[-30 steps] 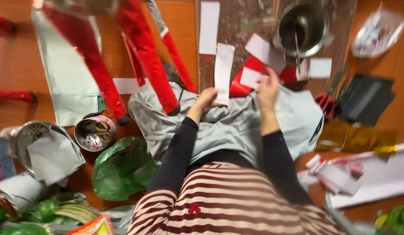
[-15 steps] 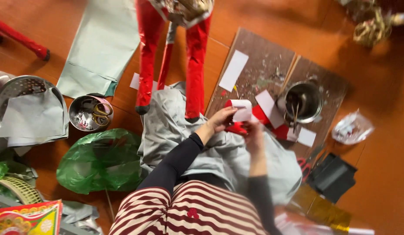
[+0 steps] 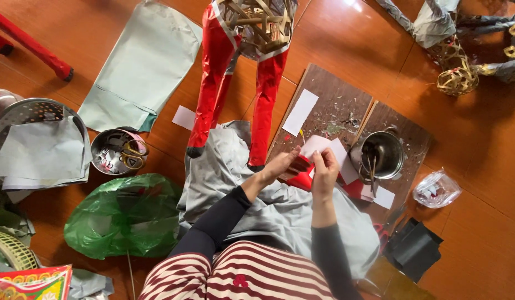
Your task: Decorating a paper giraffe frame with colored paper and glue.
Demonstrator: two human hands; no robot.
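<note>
Nearest us, our left hand (image 3: 279, 165) and right hand (image 3: 324, 172) have come close together since a moment ago. Both now pinch one white paper slip (image 3: 318, 145) over our lap, above the red paper (image 3: 300, 173), so the slip is getting worked on. By our left side we count one green bag (image 3: 124, 215) and one small tin (image 3: 117, 151) on the floor. Further out sit two wooden boards (image 3: 329, 100), with one metal pot (image 3: 382, 154) on the right board. Farthest stand two red legs (image 3: 215, 72) of a woven frame.
</note>
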